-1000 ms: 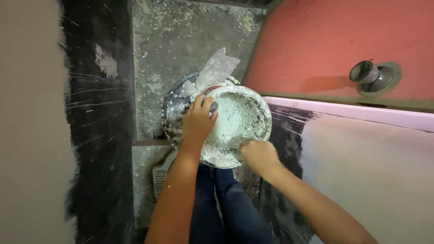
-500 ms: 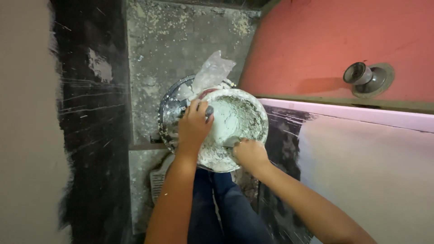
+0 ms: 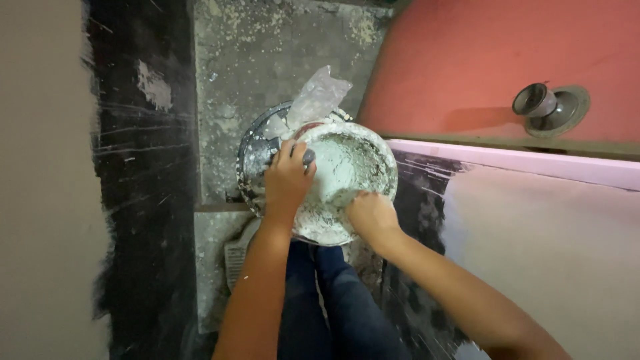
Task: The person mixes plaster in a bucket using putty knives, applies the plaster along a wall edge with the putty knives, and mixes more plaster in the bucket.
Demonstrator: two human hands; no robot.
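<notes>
A round pan [image 3: 373, 150] caked with pale plaster is held over a darker metal basin [image 3: 252, 160] on the floor. My left hand [image 3: 287, 179] grips the pan's left rim, thumb inside. My right hand [image 3: 370, 215] reaches into the pan's near side and presses on a small tool buried in the plaster; the tool itself is mostly hidden. A crumpled clear plastic bag [image 3: 319, 99] sticks up from the basin behind the pan.
Speckled concrete floor [image 3: 267, 60] lies beyond the basin. A dark scratched wall strip [image 3: 140, 167] is on the left, a red wall [image 3: 467, 60] with a grey pipe fitting [image 3: 547, 107] on the right, and a pink ledge [image 3: 520, 163] below it. My legs in blue trousers [image 3: 333, 300] are beneath.
My right hand has moved from the pan's near rim into the plaster. The left hand keeps its grip on the rim. The view has shifted slightly.
</notes>
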